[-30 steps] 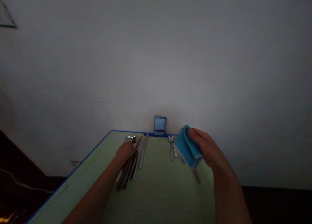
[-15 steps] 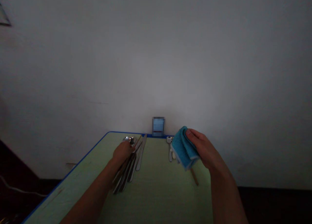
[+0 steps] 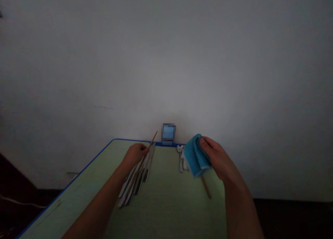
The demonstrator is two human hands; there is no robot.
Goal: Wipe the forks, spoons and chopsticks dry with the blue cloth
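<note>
My left hand [image 3: 135, 155] is closed in a pinch on a thin wooden stick [image 3: 153, 139], whose far end is tilted up off the table. Under that hand lies a row of metal cutlery [image 3: 135, 182], several pieces side by side. My right hand [image 3: 217, 157] is closed on a folded blue cloth [image 3: 195, 156], held just above the table. Below the cloth lie a metal spoon [image 3: 180, 159] and another wooden stick [image 3: 206, 187], partly hidden by the cloth.
The pale green table [image 3: 166, 204] has a blue rim and stands against a grey wall. A small blue box [image 3: 168, 134] stands at the table's far edge. The floor at both sides is dark.
My left hand has closed on a wooden stick from the cutlery row and raised its far end. The right hand with the cloth has barely moved.
</note>
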